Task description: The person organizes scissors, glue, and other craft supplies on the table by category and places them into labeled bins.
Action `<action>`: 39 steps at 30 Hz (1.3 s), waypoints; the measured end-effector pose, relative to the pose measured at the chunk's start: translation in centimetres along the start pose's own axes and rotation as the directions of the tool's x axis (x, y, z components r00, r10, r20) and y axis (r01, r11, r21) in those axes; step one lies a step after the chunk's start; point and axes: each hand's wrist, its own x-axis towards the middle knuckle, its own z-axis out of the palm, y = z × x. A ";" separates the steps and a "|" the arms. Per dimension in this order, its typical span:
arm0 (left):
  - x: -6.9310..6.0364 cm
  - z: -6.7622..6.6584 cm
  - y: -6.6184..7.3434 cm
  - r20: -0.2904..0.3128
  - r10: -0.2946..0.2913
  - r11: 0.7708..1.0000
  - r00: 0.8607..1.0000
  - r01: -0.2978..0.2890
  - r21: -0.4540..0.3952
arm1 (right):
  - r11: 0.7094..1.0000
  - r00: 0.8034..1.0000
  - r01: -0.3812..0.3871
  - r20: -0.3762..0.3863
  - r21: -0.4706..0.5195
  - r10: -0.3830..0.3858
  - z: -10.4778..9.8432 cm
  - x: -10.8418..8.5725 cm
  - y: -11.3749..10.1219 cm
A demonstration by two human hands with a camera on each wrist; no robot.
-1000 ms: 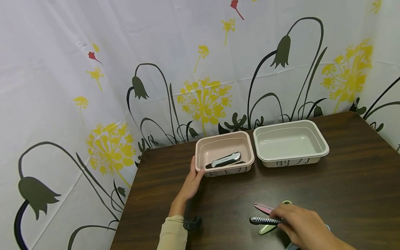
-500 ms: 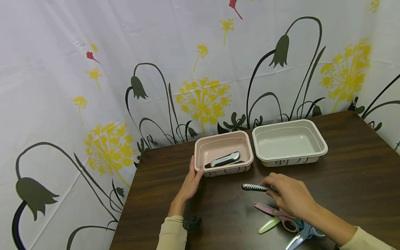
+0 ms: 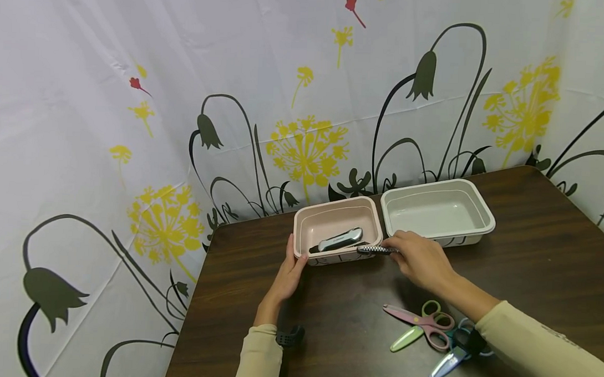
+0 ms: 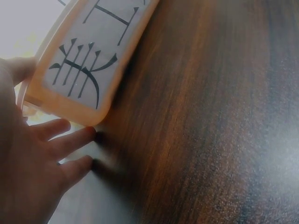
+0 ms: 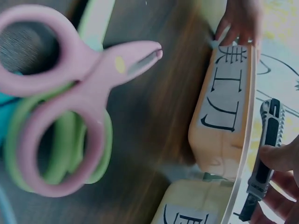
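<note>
The left hand (image 3: 286,276) rests on the left end of a pink bin (image 3: 326,222), its thumb at the front rim. In the left wrist view its fingers (image 4: 72,142) lie fairly straight and spread against the bin's end wall. The right hand (image 3: 424,262) pinches a black and silver utility knife (image 3: 375,250) between thumb and fingers. That knife is at the bin's front right rim, its tip pointing left; the right wrist view shows its ridged body (image 5: 270,135). Inside the bin lies another silver cutter (image 3: 339,240), with a thin dark thing partly hidden beside it.
A pale grey-green bin (image 3: 436,215) stands just right of the pink one; both bear labels with large black characters. Nearer on the dark wooden table (image 3: 347,334) lie pink scissors (image 3: 417,320), green scissors (image 3: 406,340) and blue scissors (image 3: 445,366), overlapping. A flowered curtain (image 3: 267,54) hangs behind.
The right hand has carried the utility knife from above the scissors up and left to the pink bin's front rim, uncovering the scissors. The left hand has stayed at the bin.
</note>
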 end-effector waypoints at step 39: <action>0.0 0.0 -0.2 -0.004 -0.011 1.000 1.000 0.011 0.013 | 0.987 0.960 0.162 0.228 0.011 -0.160 4.3 6.0 -1.2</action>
